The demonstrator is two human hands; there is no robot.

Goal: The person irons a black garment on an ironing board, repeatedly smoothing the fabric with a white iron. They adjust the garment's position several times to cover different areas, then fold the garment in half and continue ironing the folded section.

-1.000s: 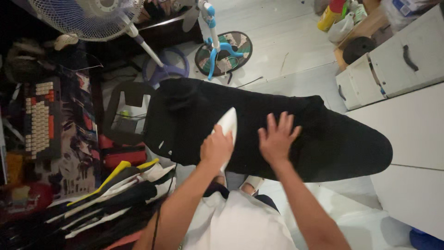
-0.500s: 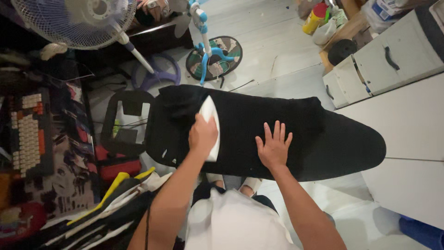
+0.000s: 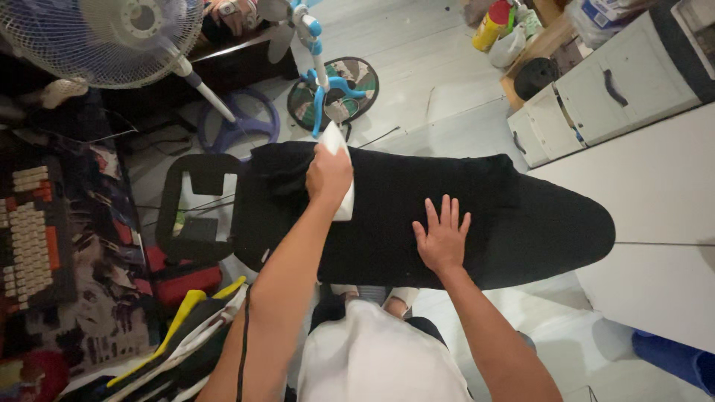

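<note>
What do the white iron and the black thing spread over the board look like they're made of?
The white iron, gripped by the left hand, looks like smooth, glossy plastic, though its soleplate is hidden. The black garment under the flat right hand looks like soft matte cloth, folding at its edges; the fibre is unclear.

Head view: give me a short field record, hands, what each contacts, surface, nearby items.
left hand: grips white clothes iron, on the garment's far edge
right hand: flat, fingers spread, pressing black garment
surface: dark ironing board, garment laid across it
behind board: white pedestal fan; blue stand on round base
right side: white drawer cabinet
left side: keyboard
</note>
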